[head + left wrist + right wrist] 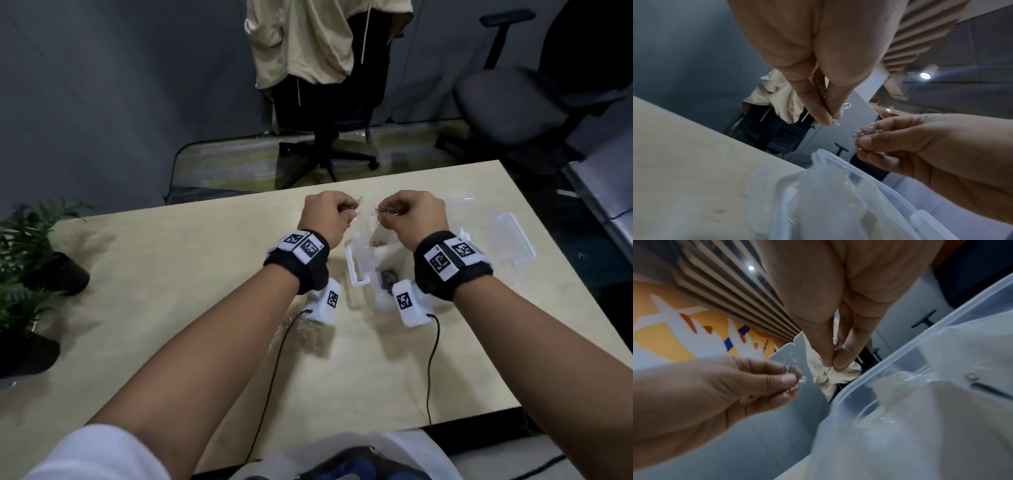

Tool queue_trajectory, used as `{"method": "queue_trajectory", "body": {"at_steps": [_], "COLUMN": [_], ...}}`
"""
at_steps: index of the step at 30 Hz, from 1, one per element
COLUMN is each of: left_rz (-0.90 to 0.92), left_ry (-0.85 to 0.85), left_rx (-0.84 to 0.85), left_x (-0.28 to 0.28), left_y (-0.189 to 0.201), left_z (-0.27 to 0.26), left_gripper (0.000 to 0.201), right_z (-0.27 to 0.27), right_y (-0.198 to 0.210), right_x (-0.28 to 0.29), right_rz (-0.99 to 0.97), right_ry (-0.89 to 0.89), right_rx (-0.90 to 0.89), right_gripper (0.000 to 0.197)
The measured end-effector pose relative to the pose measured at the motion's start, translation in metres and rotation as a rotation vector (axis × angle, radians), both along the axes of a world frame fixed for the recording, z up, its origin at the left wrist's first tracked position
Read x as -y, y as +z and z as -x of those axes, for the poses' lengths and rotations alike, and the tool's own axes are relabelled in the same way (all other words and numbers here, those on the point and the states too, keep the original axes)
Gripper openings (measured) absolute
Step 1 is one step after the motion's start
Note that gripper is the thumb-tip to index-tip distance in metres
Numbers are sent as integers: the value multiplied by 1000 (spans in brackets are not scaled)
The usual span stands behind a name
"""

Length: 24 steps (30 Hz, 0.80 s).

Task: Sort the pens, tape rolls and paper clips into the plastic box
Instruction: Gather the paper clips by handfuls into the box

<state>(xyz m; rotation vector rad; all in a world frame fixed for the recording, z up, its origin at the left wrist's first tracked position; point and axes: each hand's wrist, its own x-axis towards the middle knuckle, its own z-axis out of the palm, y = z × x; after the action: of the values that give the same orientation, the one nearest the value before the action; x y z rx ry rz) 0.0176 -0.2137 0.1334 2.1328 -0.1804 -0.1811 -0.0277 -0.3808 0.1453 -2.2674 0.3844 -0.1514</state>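
A: Head view: both forearms reach forward over a pale wooden table (178, 274), wrists banded in black with white marker blocks. The left hand (325, 214) and right hand (416, 214) are raised side by side, fingers curled, each pinching a small bunch of paper clips (387, 213).

B: And the plastic box (356, 270)?

A: It stands open on the table directly beneath the hands, clear-walled, with a few clips lying inside it. Its lid (513, 240) lies just to the right. More clips sit in a loose pile (308, 334) on the table under the left wrist. Potted plants (30, 260) stand at the table's left edge; an office chair draped with a beige jacket (308, 41) stands beyond the far edge, a second chair (520, 102) to the right.

B: Left wrist view?

A: The left hand (818, 65) hangs fingers-down, thumb and fingertips pressed together on clips, above the box rim (838, 162). The right hand (931, 146) enters from the right, pinching its own cluster. Grey wall and slatted ceiling panels behind.

B: Right wrist view?

A: The right hand (838, 305) points down, thumb and forefinger nipping wire clips just off the box's corner (859, 386). The left hand (715, 394) comes in from the left, fingertips closed on a glinting bunch. A black pen (990, 390) lies inside the box. An orange-and-white mural (674, 331) shows behind.
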Motion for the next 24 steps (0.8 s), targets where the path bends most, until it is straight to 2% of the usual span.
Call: {"method": "queue_trajectory", "body": {"at_steps": [6, 13, 18, 22, 24], "left_rz": [-176, -347, -301, -162, -152], "left_ry": [-135, -216, -209, -103, -47], "left_rx": [4, 19, 22, 1, 1], "left_x": [48, 55, 52, 28, 2], "left_y": [-3, -7, -3, 1, -3], "left_z": [-5, -7, -11, -20, -25], "left_gripper": [15, 26, 19, 21, 25], "right_z": [-7, -12, -12, -12, -12], "right_y": [-21, -23, -19, -11, -7], "right_x": [19, 22, 20, 4, -13], "right_rz": [42, 60, 70, 53, 19], "right_ry": [-16, 7, 4, 60, 85], "right_rx": [-128, -191, -206, -156, -117], "right_gripper": [27, 22, 25, 18, 17]}}
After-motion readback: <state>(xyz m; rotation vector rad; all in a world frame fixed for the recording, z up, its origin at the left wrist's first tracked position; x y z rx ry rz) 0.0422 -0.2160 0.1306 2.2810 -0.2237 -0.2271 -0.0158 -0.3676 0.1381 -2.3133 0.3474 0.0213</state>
